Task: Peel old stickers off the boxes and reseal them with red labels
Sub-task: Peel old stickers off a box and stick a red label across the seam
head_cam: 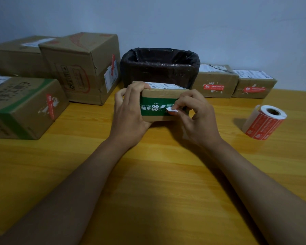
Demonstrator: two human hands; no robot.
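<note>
A small cardboard box (160, 96) with a green printed band across its front stands at the middle of the table. My left hand (129, 114) grips its left end, fingers over the top edge. My right hand (195, 114) pinches a small white sticker piece (171, 109) partly lifted off the box's front face. A roll of red labels (264, 122) lies on its side at the right of the table.
A bin lined with a black bag (160, 65) stands right behind the box. Two small boxes with red labels (215, 81) (253, 84) sit back right. Three larger boxes (23, 106) (81, 68) (14, 55) crowd the back left. The wooden table (148, 174) extends toward me.
</note>
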